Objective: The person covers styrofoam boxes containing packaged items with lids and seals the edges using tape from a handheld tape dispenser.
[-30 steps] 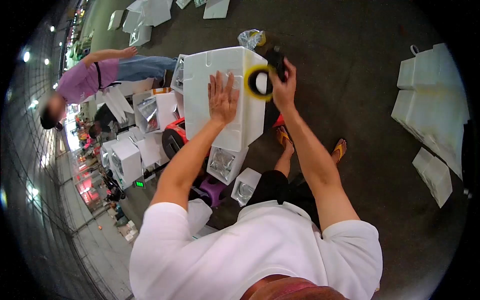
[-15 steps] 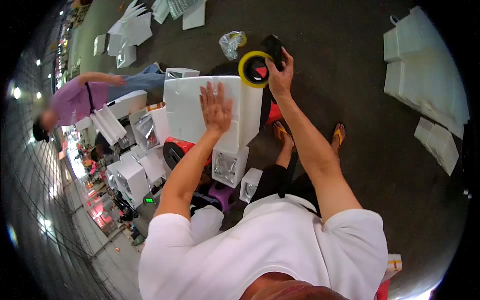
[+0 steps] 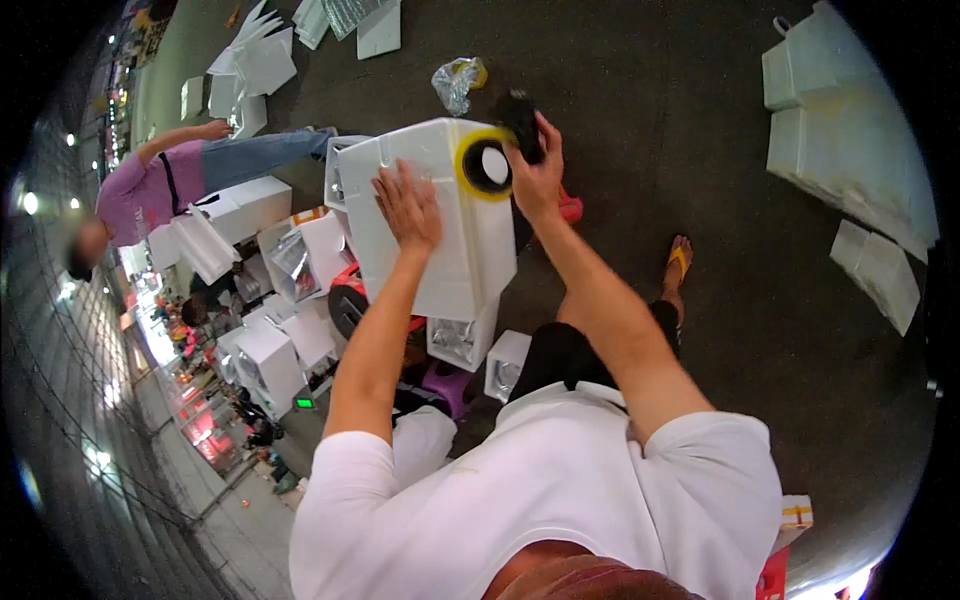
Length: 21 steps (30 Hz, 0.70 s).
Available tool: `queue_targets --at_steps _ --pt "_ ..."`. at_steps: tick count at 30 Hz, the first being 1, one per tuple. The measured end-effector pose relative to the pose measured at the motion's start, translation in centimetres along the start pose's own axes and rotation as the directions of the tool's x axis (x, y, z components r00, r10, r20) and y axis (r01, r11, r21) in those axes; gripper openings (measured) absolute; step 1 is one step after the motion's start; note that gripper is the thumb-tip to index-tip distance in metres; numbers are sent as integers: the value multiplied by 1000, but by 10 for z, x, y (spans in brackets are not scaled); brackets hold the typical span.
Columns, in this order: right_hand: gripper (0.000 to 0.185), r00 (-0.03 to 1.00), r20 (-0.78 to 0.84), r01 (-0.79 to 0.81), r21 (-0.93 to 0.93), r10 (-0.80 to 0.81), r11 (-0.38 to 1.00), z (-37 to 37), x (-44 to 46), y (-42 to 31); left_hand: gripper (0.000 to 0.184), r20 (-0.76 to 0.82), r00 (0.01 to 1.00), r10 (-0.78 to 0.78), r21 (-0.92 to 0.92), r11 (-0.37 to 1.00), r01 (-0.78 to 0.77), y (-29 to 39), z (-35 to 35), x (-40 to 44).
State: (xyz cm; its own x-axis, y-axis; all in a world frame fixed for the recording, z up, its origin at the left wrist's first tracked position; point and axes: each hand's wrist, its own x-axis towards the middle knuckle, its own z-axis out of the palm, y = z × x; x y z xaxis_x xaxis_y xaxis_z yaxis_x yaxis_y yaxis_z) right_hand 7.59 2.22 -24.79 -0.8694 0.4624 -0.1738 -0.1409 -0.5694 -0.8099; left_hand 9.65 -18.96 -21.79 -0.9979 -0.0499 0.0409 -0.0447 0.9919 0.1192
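A white foam box [image 3: 430, 250] stands in front of me, turned at a slant. My left hand [image 3: 409, 208] lies flat on its top, fingers spread. In my right hand [image 3: 540, 172] is a tape dispenser [image 3: 520, 125] with a black handle. Its large yellow-rimmed tape roll [image 3: 460, 165] is at the box's far right edge. Whether the tape touches the box I cannot tell. Under the box, part of a red support [image 3: 569, 206] shows.
Open foam boxes [image 3: 262, 365] with silvery lining crowd the left. A person in a pink shirt [image 3: 155, 195] stands there, holding a white foam piece. Stacked foam boxes [image 3: 850, 150] stand at the right. A purple stool [image 3: 445, 388] is near my legs. Crumpled clear plastic [image 3: 452, 88] lies ahead.
The box has turned and tilted. My right hand has brought the tape dispenser left and slightly down along the box edge. My left hand stays on top. The person in pink has swung an arm outward.
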Motion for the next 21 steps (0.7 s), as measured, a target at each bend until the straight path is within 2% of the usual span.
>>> queue_targets --at_steps 1,2,4,6,8,9,11,12,13,14,15,16,17,19,20,21 --pt "57 998 61 5 -125 2 992 2 14 14 70 17 1000 6 8 1000 -6 4 -4 -7" --pt "56 992 100 -62 -147 77 987 2 20 18 66 -12 1000 11 -6 1000 -11 14 -8 -14" --pt "57 956 291 80 -403 45 912 -14 5 -4 63 -41 999 2 -28 1000 -3 22 -9 -18" --pt "60 938 297 -118 -212 179 970 -50 -42 -17 64 -110 973 -203 -37 979 200 25 -3 -4" --pt "63 941 225 -217 -168 252 962 -84 -79 -54 67 -104 960 -258 -75 965 251 37 -6 -1" --pt "63 939 230 -217 -175 254 960 -97 -92 -69 68 -101 947 -305 -78 951 298 40 -6 0" --pt "59 899 140 -366 -277 414 889 -117 -104 -84 69 -107 942 -319 -86 947 311 46 -3 11" --pt "59 907 130 -358 -263 400 896 -127 -99 -82 71 -110 906 -409 -74 912 403 44 2 15" --pt "59 894 65 -417 -234 443 878 -139 -91 -76 74 -113 863 -493 -61 870 489 46 3 19" --pt "58 873 -1 -477 -205 487 855 -153 -82 -69 74 -108 874 -474 -59 880 471 45 2 14" --pt "58 877 -17 -474 -200 480 858 -164 -70 -65 79 -54 996 -64 13 998 65 47 -5 -3" --pt "60 849 -49 -522 -244 527 817 -176 -55 -61 86 20 934 356 54 933 -357 52 -10 -19" --pt "63 815 -85 -572 -282 574 770 -187 -40 -55 86 28 928 371 47 927 -372 58 -18 -34" --pt "62 764 -4 -600 -375 645 707 -206 -9 -39 97 193 792 580 -66 813 -579 69 -34 -55" --pt "61 740 22 -593 -452 673 667 -209 6 -36 97 205 788 580 -69 812 -580 69 -32 -58" --pt "61 740 19 -593 -453 672 666 -208 23 -35 98 194 805 561 -46 825 -564 71 -28 -57"
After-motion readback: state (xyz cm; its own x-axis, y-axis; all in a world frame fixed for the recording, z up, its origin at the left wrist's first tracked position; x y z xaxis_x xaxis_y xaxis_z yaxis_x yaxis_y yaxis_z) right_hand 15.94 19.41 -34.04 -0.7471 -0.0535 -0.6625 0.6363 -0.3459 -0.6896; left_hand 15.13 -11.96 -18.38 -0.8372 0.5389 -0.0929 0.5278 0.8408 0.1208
